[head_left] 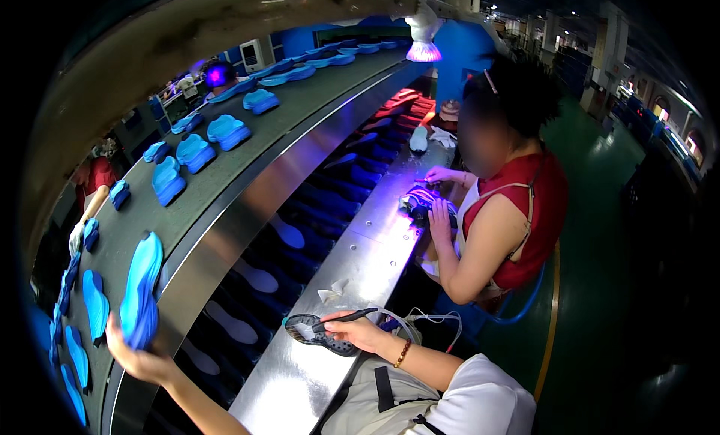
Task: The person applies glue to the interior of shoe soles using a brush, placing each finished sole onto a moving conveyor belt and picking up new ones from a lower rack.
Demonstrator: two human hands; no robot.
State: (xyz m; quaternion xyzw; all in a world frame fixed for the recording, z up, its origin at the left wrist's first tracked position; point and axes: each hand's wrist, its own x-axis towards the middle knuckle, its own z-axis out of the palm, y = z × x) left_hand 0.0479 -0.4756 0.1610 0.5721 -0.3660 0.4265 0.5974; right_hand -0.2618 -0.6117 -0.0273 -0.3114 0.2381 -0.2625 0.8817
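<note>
My left hand [139,362] grips the lower end of a blue shoe sole [144,277], held upright above the near edge of the green conveyor belt [184,232]. My right hand [355,332] is closed around a black-handled brush [352,316], its pale tip over the dark shoe sole [341,347] lying on the metal ledge [300,390]. From the brush's back end runs a clear tube [405,320]. The fingers partly cover the dark sole, so whether the tip touches it is hard to tell.
More blue soles [195,153] lie along the belt. Pale soles [255,276] sit on a lower dark level between belt and ledge. Crumpled white paper [332,291] lies on the ledge. Right of me, a co-worker in red [525,217] handles a shoe [421,200] under purple light.
</note>
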